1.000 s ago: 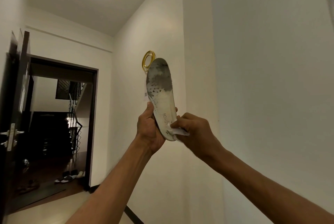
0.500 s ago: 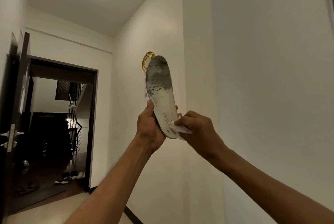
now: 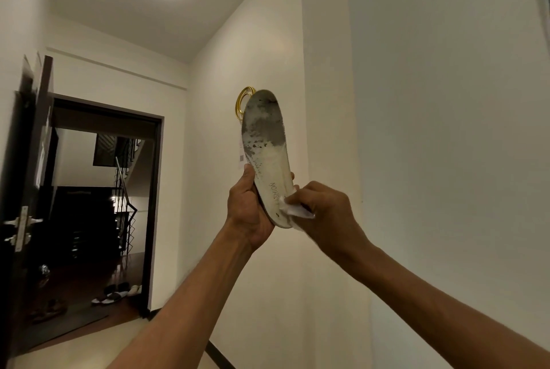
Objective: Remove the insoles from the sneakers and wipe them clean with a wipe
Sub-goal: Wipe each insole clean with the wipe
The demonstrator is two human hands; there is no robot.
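I judge this the wiping step: my left hand holds the insole upright by its heel, fingers curled round it. My right hand pinches the wipe against that heel. Next I'd need firm strokes up toward its grey, dirty toe end.

White insole blotched dark grey toward its toe; white wipe; gold ring.
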